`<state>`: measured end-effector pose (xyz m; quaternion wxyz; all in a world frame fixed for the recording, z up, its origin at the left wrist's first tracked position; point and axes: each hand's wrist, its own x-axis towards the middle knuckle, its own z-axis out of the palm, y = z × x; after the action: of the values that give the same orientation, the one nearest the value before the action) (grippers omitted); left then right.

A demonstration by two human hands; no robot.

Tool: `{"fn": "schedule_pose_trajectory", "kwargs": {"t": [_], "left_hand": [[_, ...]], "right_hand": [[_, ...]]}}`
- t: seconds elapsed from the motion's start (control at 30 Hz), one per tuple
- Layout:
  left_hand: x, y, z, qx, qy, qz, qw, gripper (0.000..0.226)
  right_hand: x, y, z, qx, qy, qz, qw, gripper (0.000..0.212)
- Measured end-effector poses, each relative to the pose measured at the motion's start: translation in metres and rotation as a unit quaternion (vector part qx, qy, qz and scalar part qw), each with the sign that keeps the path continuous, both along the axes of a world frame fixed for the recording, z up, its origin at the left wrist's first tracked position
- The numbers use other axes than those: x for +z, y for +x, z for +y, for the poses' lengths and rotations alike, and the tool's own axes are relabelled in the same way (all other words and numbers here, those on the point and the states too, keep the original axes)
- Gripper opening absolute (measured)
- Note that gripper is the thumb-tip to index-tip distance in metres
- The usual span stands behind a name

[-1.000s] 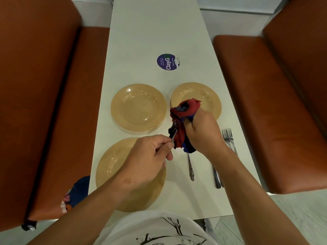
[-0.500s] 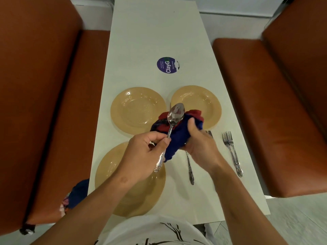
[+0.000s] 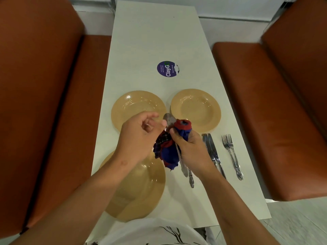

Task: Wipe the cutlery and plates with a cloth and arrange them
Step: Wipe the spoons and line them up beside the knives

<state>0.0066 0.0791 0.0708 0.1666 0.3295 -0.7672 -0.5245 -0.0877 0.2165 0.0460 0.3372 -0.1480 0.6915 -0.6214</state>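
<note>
My right hand [image 3: 192, 150] grips a bunched red and blue cloth [image 3: 167, 152] wrapped round the shaft of a spoon [image 3: 169, 119]. The spoon's bowl sticks up above the cloth and its handle hangs below my fist. My left hand [image 3: 139, 137] hovers just left of the bowl with fingers loosely curled and the thumb tip at the bowl's edge. Three amber plates lie on the white table [image 3: 154, 41]: one far left [image 3: 134, 105], one far right [image 3: 195, 107], and a near plate [image 3: 139, 190] under my left forearm.
Two knives [image 3: 211, 151] and two forks [image 3: 231, 154] lie side by side right of my right hand. Another cutlery handle [image 3: 191, 180] shows below the cloth. A round purple sticker [image 3: 168, 69] sits mid-table. Orange benches [image 3: 265, 112] flank the table.
My left hand has let go of the spoon's handle and moved up beside the bowl. My right hand has closed the cloth round the shaft, and the spoon now stands more upright.
</note>
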Motion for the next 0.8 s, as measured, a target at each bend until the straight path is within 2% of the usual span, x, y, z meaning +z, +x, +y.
{"fn": "schedule_pose_trajectory", "kwargs": {"t": [0.07,0.13,0.2,0.27,0.3,0.33,0.43,0.5,0.7,0.8], "left_hand": [[0.001,-0.014,-0.001,-0.017,-0.014,0.015,1.000,0.009],[0.000,-0.025,-0.003,-0.017,-0.017,0.028,0.999,0.011],[-0.002,-0.032,-0.007,-0.009,-0.008,0.034,0.999,0.017],[-0.003,-0.035,-0.010,-0.012,-0.002,0.029,1.000,0.018],[-0.003,-0.036,-0.010,-0.017,0.000,0.027,1.000,0.016],[-0.004,-0.036,-0.010,-0.022,-0.001,0.026,0.999,0.014],[-0.005,-0.037,-0.008,-0.028,0.005,0.027,0.999,0.014],[-0.005,-0.038,-0.008,-0.025,0.004,0.025,0.999,0.012],[-0.001,-0.040,-0.022,-0.008,-0.037,0.037,0.999,0.010],[-0.001,-0.042,-0.031,0.003,-0.042,0.039,0.998,0.008]], "right_hand": [[0.002,0.003,-0.001,0.018,0.004,0.025,1.000,0.016],[0.007,0.004,-0.002,0.042,-0.016,0.006,0.999,0.022],[0.010,0.001,-0.001,0.055,-0.077,-0.125,0.988,0.045],[0.010,-0.007,0.002,0.023,-0.146,-0.249,0.957,0.074],[0.011,-0.009,0.003,-0.004,-0.161,-0.279,0.947,0.080],[0.010,-0.011,0.003,-0.016,-0.168,-0.279,0.945,0.077],[0.007,-0.007,-0.001,-0.008,-0.145,-0.186,0.972,0.052],[0.004,-0.006,-0.004,0.009,-0.118,-0.142,0.983,0.042],[0.000,0.008,-0.003,0.041,0.032,-0.014,0.999,0.031],[-0.003,0.023,0.010,0.060,0.064,0.006,0.996,0.032]]}}
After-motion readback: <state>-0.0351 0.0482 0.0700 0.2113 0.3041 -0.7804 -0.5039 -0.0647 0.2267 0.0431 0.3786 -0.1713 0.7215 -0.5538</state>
